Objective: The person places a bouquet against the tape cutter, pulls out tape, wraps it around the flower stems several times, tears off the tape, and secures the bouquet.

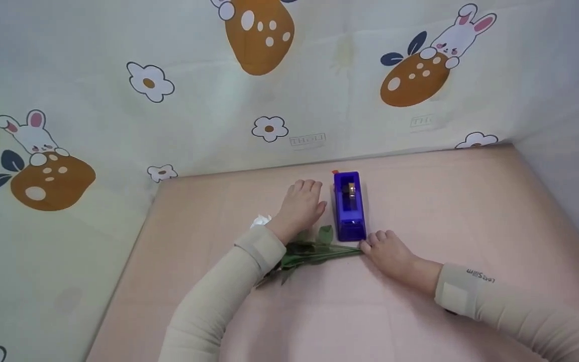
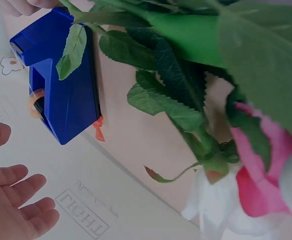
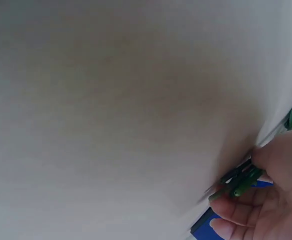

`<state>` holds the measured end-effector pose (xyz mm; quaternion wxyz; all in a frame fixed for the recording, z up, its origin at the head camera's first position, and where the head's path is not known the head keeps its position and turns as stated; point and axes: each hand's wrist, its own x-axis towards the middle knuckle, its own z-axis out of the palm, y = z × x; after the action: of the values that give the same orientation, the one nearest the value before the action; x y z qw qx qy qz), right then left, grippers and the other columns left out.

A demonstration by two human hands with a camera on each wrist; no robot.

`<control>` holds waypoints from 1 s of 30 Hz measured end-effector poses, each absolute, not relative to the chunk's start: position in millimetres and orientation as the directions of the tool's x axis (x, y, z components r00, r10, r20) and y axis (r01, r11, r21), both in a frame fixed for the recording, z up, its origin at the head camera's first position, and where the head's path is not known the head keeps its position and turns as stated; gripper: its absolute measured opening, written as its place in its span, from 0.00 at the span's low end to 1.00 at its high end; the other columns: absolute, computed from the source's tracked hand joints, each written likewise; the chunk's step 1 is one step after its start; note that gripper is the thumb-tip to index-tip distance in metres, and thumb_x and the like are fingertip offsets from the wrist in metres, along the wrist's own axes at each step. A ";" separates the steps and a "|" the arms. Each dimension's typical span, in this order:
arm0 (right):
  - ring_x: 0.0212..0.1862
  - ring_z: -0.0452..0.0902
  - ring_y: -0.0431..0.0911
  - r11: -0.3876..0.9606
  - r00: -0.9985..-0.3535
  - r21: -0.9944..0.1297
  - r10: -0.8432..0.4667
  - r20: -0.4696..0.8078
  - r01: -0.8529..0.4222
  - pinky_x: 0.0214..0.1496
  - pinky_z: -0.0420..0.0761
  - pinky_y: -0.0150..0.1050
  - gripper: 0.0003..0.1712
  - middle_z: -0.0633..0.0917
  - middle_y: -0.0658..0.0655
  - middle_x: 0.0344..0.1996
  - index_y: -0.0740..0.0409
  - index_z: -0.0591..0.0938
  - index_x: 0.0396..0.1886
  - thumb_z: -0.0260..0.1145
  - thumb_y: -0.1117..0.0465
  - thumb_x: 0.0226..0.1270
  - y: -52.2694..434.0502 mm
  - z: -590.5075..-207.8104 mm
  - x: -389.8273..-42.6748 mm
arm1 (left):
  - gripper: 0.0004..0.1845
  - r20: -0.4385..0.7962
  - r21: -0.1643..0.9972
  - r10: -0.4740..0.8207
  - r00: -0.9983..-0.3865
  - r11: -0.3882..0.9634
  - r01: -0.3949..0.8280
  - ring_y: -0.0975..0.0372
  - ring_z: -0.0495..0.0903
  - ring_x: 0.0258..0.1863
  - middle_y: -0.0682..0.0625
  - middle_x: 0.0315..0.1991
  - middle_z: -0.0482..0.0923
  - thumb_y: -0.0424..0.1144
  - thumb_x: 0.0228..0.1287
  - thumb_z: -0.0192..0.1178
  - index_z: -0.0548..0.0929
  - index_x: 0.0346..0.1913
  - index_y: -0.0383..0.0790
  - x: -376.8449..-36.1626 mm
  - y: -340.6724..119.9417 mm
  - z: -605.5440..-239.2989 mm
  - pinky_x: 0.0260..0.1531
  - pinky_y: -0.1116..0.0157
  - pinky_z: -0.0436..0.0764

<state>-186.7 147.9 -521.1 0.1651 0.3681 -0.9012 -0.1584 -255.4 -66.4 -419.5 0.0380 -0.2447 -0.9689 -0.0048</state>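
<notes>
An artificial flower lies across the pink table (image 1: 445, 211); its green stem and leaves (image 1: 314, 251) run to a white and pink bloom (image 1: 261, 221) that my left wrist partly hides. My right hand (image 1: 372, 246) pinches the stem's end (image 3: 238, 184) just in front of a blue tape dispenser (image 1: 349, 206). To the left of the dispenser, my left hand (image 1: 302, 201) lies open with relaxed fingers (image 2: 21, 200), holding nothing. In the left wrist view the leaves (image 2: 171, 95) and bloom (image 2: 266, 175) fill the frame close up, with the dispenser (image 2: 61, 95) behind them.
A cloth printed with rabbits and flowers (image 1: 269, 75) walls the table at the back and left. A plain grey wall (image 1: 571, 166) closes the right side. Bare pink tabletop stretches to the right of the dispenser and in front of my arms.
</notes>
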 end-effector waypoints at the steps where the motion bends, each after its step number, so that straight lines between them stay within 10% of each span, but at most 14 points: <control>1: 0.25 0.66 0.49 0.683 -0.675 0.394 -0.714 0.185 -0.615 0.24 0.66 0.37 0.11 0.73 0.58 0.25 0.60 0.74 0.38 0.60 0.65 0.53 148.8 -519.9 -186.4 | 0.25 0.060 -0.002 0.466 -0.883 0.885 0.467 0.52 0.66 0.56 0.43 0.56 0.70 0.48 0.67 0.49 0.67 0.60 0.34 -256.4 -64.7 -418.8 0.57 0.57 0.66; 11: 0.26 0.75 0.53 0.838 -0.843 -0.121 -0.512 0.163 -0.532 0.26 0.76 0.44 0.16 0.80 0.60 0.25 0.67 0.80 0.34 0.66 0.56 0.57 176.4 -485.4 -202.5 | 0.30 -0.104 0.073 0.387 -0.916 0.922 0.381 0.51 0.65 0.58 0.43 0.60 0.67 0.51 0.67 0.50 0.63 0.64 0.35 -271.4 -49.6 -415.0 0.59 0.57 0.64; 30: 0.35 0.77 0.50 0.744 -0.945 -0.599 -0.318 0.073 -0.297 0.39 0.77 0.46 0.11 0.83 0.59 0.31 0.68 0.79 0.40 0.59 0.64 0.64 164.9 -474.2 -218.1 | 0.36 -0.231 0.414 0.198 -0.953 0.906 0.087 0.51 0.69 0.54 0.42 0.56 0.72 0.55 0.57 0.60 0.67 0.61 0.35 -281.2 -27.8 -451.2 0.56 0.56 0.66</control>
<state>-218.1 164.9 -474.2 -0.0168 0.1648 -0.9336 0.3178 -281.2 -27.8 -451.2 -0.1351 -0.0737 -0.9668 -0.2040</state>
